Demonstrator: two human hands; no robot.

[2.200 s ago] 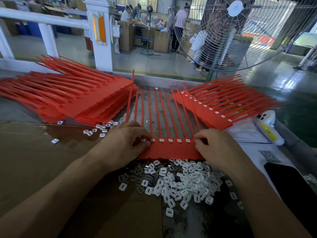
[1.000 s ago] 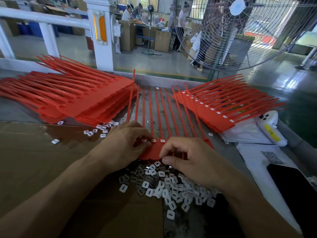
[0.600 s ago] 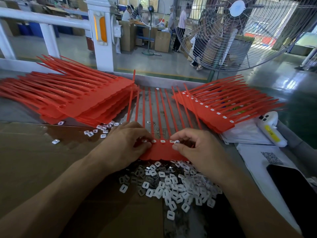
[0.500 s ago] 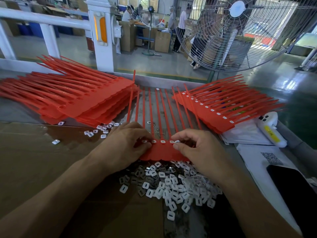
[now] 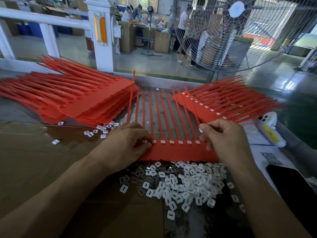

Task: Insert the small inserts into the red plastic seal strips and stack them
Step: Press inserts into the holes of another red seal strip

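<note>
No writing was legible. The left hand (image 5: 126, 146) pinched the red seal strip's (image 5: 178, 152) left end; the right hand (image 5: 226, 140), fingers loosely curled, touched its right end above loose white inserts (image 5: 181, 184).

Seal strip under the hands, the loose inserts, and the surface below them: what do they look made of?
Seal strip: matte red moulded plastic, with thin flexible tails. Inserts: small white pieces, likely plastic; some look greyish, possibly metal inside. Surface: brown cardboard, judging by its dull sheen and a crease.
</note>
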